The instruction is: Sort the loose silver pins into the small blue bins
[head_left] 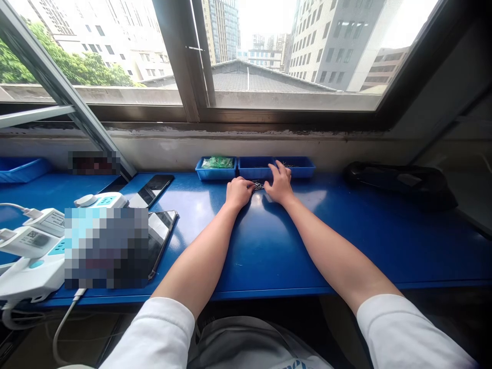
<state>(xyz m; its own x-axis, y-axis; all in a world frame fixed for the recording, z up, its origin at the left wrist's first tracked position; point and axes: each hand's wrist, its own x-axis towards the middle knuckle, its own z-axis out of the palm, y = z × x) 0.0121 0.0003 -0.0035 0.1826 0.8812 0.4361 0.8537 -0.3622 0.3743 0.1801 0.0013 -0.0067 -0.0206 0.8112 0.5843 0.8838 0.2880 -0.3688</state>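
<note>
Three blue bins stand in a row at the back of the blue table. Green and clear packets (pixel 218 162) fill the left bin (pixel 216 173); small dark pieces lie in the middle bin (pixel 255 171) and the right bin (pixel 305 169). A little pile of small metallic pieces (pixel 259 186) sits on the table before the middle bin. My left hand (pixel 239 192) is closed at the pile's left edge, its pinched fingertips on something too small to name. On the pile's right, my right hand (pixel 280 183) has its fingers apart, the upper ones by the bins' front rim.
Phones (pixel 152 190) and a tablet-like device (pixel 163 230) lie on the table (pixel 265 256) at the left, beside white power strips (pixel 42 266) with cables. A black bag (pixel 400 182) rests at the back right. Another blue tray (pixel 23 171) is at the far left.
</note>
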